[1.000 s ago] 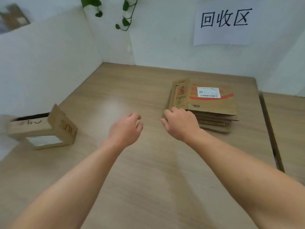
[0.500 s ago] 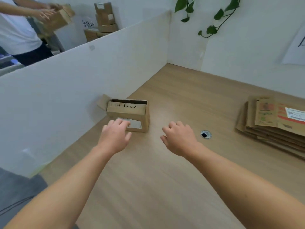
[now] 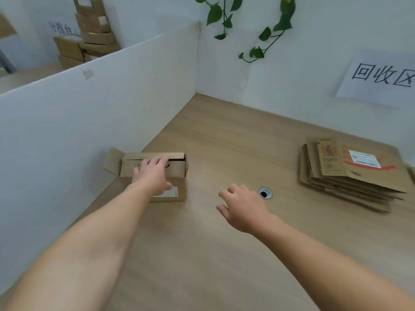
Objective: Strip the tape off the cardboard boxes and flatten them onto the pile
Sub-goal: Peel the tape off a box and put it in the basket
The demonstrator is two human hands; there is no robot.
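A small brown cardboard box (image 3: 178, 173) stands on the wooden table (image 3: 224, 254) against the white partition, with one side flap open to the left and a white label on its front. My left hand (image 3: 151, 176) rests on it, fingers laid across the top flap and thumb against the front face. My right hand (image 3: 243, 209) hovers over the table to the right of the box, fingers loosely curled, holding nothing. The pile of flattened boxes (image 3: 350, 176) lies at the right.
A white partition (image 3: 89, 122) walls the left side, and white walls close the back. A round cable hole (image 3: 265, 193) sits in the table near my right hand. More boxes (image 3: 94, 30) are stacked beyond the partition. A paper sign (image 3: 381, 77) hangs at the right.
The view swung left from the pile to the small box. My left hand reached forward and landed on the box top. My right hand left the pile and trails over the table.
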